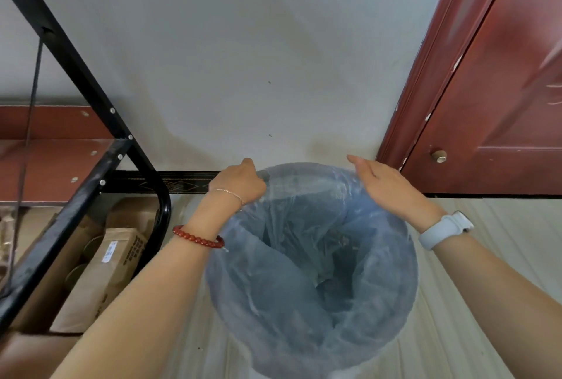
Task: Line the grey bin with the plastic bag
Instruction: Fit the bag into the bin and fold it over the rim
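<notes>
Seen from above, a round grey bin (313, 345) stands on a pale floor (456, 317) close to a white wall (243, 59), with a thin translucent plastic bag (304, 257) already spread inside it and folded out over the rim all the way round. The bag sags in soft creases towards the bin's dark bottom.

Both hands sit at the far edge of the rim, near the wall. The left hand (240, 182) is curled closed, fingers pinching the plastic at the far-left part of the rim; its wrist wears a thin gold chain (229, 193) and, lower on the forearm, a red beaded bracelet (197, 238). The right hand (386, 182) is flat and relaxed, fingers straight and together, its palm resting on or just over the plastic at the far-right part of the rim, gripping nothing. A white watch (444, 228) circles that wrist.

To the left stands a black metal frame (85, 83), with brown cardboard boxes (115, 257) on the floor beneath it. To the right is a dark red wooden door (501, 104) with a small round knob (438, 156).
</notes>
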